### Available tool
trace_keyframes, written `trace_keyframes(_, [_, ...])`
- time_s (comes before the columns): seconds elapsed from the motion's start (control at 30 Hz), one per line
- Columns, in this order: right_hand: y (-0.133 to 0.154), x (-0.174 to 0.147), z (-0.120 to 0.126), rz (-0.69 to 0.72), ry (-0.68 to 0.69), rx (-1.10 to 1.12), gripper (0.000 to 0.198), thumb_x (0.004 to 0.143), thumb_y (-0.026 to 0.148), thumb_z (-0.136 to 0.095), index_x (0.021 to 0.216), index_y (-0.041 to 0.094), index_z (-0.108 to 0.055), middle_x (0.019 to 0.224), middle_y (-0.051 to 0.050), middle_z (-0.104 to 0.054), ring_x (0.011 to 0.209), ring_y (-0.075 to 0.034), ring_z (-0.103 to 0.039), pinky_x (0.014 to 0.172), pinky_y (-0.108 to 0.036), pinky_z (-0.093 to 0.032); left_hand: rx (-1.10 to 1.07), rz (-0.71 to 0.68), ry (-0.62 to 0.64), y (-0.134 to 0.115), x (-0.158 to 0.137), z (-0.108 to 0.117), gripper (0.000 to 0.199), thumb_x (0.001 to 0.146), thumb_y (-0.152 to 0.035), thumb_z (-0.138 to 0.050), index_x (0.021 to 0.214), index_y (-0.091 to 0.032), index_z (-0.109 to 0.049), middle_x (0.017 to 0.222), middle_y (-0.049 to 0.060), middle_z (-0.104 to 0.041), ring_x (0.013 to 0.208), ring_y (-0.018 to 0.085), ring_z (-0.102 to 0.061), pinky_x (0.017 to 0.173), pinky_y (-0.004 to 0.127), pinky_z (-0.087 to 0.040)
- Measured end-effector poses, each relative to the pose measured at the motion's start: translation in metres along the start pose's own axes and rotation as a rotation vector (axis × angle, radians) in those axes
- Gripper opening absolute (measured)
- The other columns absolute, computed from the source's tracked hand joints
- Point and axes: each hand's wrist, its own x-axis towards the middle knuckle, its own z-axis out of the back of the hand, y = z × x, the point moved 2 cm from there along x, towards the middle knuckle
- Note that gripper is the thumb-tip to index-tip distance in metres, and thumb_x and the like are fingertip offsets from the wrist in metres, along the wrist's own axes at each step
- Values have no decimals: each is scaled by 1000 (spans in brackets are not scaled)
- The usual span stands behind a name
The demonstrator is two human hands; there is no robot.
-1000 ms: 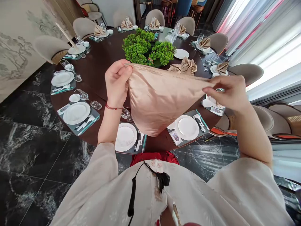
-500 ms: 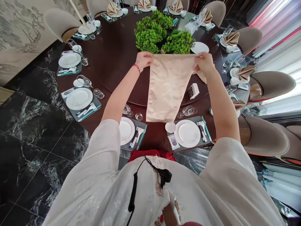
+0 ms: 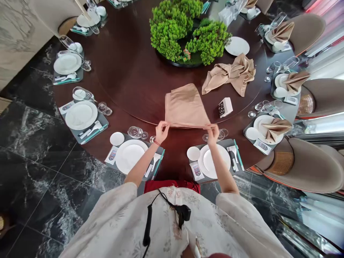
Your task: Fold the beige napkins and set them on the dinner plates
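A beige cloth napkin (image 3: 186, 106) stretches between my two hands over the near part of the dark round table (image 3: 129, 82). Its far part spreads away from me toward the table's middle. My left hand (image 3: 162, 131) pinches the near left corner. At the near right corner, my right hand (image 3: 213, 132) grips the edge between thumb and fingers. Below my right hand lies a white plate (image 3: 211, 161) on a grey placemat, with wine glasses (image 3: 222, 134) just beyond it. Another white plate (image 3: 130, 156) sits left of my left forearm.
Crumpled napkins (image 3: 231, 75) lie right of centre, near a white block-shaped sign (image 3: 225, 107). A green plant arrangement (image 3: 188, 34) stands mid-table beside a bare white plate (image 3: 237, 46). Place settings with glasses and folded napkins (image 3: 276, 129) ring the rim; chairs (image 3: 317, 165) stand at right.
Both hands have come down and toward me with the napkin. Before, it hung from the raised hands; now its far part spreads out beyond them.
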Motion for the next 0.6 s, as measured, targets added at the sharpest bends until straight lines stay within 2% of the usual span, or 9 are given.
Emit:
trace_keyframes(0.07, [-47,-21,-8,-240,78,-77,29,86,49,-65,88,23,-53,88,-5,-69,82,-17,-64,83,-32,-58,92,160,27,53,-13,-9,10,96,-26,-66,94,-21,-57,105,7,-73,109,19,-73,103,28,-56])
trace_keyframes(0.13, [-81,-33,-14,-434,129,-154,23,82,42,-65,85,22,-55,82,-4,-67,81,-16,-59,81,-30,-54,156,279,43,91,-25,-14,4,97,-21,-60,97,-21,-57,110,9,-75,112,18,-73,104,28,-56])
trace_keyframes(0.2, [-103,-37,-15,-551,124,-208,20,80,38,-64,84,20,-56,77,-1,-62,76,-15,-53,77,-29,-50,203,354,48,115,-33,-15,3,96,-18,-60,97,-21,-58,112,9,-76,112,19,-73,102,28,-57])
trace_keyframes(0.3, [-120,-36,-15,-589,60,-231,20,79,38,-60,86,19,-57,79,0,-59,76,-14,-51,75,-28,-49,275,371,158,129,-26,-18,11,88,-10,-61,95,-19,-63,110,8,-78,108,20,-74,101,30,-57])
trace_keyframes(0.4, [-128,-35,-12,-539,47,-240,19,80,38,-57,87,20,-56,80,0,-59,75,-15,-50,75,-29,-48,320,316,281,127,24,-24,23,80,-1,-57,93,-17,-69,105,8,-79,101,20,-74,99,31,-57])
trace_keyframes(0.43, [-128,-36,-11,-512,62,-254,18,80,38,-56,86,20,-56,79,0,-59,74,-15,-50,75,-29,-48,343,289,258,123,51,-27,24,81,-1,-56,94,-16,-70,106,9,-79,100,21,-73,99,32,-56])
trace_keyframes(0.53, [-125,-44,-5,-359,155,-321,14,78,34,-54,81,21,-57,82,-4,-65,82,-19,-58,81,-32,-50,440,244,60,110,144,-37,20,92,-8,-55,102,-14,-71,119,15,-76,108,23,-70,105,34,-52])
trace_keyframes(0.6, [-119,-51,0,-213,236,-362,9,76,31,-54,77,22,-57,89,-8,-71,92,-23,-63,90,-38,-52,507,284,-41,103,200,-46,16,98,-19,-59,105,-13,-71,130,21,-70,118,28,-67,108,38,-49])
